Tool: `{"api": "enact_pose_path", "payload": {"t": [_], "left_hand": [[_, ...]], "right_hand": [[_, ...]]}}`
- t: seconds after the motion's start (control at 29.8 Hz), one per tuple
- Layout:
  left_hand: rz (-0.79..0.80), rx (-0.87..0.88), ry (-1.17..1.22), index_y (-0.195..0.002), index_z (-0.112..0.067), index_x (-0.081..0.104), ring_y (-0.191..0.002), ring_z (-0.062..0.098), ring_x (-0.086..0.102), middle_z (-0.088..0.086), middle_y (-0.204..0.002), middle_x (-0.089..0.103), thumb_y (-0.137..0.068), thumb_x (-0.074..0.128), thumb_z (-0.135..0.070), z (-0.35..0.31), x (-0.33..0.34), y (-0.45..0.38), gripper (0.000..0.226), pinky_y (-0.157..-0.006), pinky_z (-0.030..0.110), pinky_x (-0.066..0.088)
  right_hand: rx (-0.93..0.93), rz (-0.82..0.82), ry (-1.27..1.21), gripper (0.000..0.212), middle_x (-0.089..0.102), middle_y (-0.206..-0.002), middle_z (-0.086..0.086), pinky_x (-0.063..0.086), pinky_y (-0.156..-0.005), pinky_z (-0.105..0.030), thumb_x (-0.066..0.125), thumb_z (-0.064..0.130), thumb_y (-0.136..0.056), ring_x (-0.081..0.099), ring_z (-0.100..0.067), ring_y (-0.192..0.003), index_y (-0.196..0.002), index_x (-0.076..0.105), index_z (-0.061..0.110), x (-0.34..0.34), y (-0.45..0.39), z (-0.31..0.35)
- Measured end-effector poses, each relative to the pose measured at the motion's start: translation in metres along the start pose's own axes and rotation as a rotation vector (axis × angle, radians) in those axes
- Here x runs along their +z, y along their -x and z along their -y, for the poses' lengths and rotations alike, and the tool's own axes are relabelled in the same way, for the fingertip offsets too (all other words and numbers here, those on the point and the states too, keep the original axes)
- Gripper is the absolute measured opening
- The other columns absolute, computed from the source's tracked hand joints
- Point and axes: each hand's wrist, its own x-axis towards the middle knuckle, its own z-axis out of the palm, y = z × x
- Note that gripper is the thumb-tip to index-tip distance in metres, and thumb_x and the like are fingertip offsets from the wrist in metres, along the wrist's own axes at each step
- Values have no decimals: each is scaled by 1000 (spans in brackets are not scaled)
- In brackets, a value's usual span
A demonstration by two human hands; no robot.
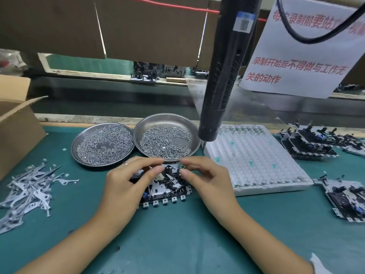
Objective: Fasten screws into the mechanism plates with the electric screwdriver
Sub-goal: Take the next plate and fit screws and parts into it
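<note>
While your left hand [126, 182] curls over the left part of the mechanism plate [166, 189], its fingers bent down onto the black parts and a ring on one finger, your right hand [205, 177] comes in from the other side with thumb and forefinger drawn together near the plate's upper right corner; whether they pinch a screw or some small part there is too small to tell. The plate lies flat on the green mat [177, 244], a row of small square tabs along its near edge. Just beyond your fingertips sit two round metal dishes: the right dish [189, 123], tilted and overlapping its neighbour's rim, holds a heap of screws [165, 142], and the left dish [79, 139] holds a finer heap. The electric screwdriver [223, 76] hangs above the bench, untouched, its black tip over the edge of a white foam tray [254, 159] to your right. Further right lie more mechanism plates, stacked [310, 141] at the back and one [345, 196] nearer you. To your left a loose pile of thin metal levers [31, 186] is scattered on the mat beside an open cardboard box [17, 123]. A paper notice [300, 56] with red print hangs behind the screwdriver.
</note>
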Motion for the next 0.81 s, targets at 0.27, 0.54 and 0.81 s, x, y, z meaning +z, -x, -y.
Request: {"api": "enact_pose_path", "payload": {"t": [0.27, 0.54, 0.81], "left_hand": [[42, 18, -39, -92, -31, 71, -85, 1, 63, -10, -88, 71, -75, 68, -26, -2, -2, 0, 18, -80, 11, 44], [76, 18, -47, -89, -34, 70, -88, 9, 65, -14, -89, 71, -74, 67, -33, -3, -3, 3, 16, -85, 33, 50], [89, 57, -67, -88, -35, 69, -86, 4, 63, -20, -89, 70, -74, 67, -31, -3, -2, 3, 15, -84, 28, 48]], "right_hand": [[43, -17, -137, 19, 74, -84, 1, 51, -66, -15, 74, -4, -75, 69, -6, -76, -85, 74, 12, -1, -1, 9], [31, 54, -135, 18, 73, -94, -8, 51, -72, -17, 73, -5, -75, 69, -12, -83, -88, 75, 8, 2, 3, 5], [57, 57, -155, 17, 74, -94, -9, 52, -74, -19, 74, -4, -75, 70, -13, -83, -89, 75, 5, 3, 4, 4]]}}
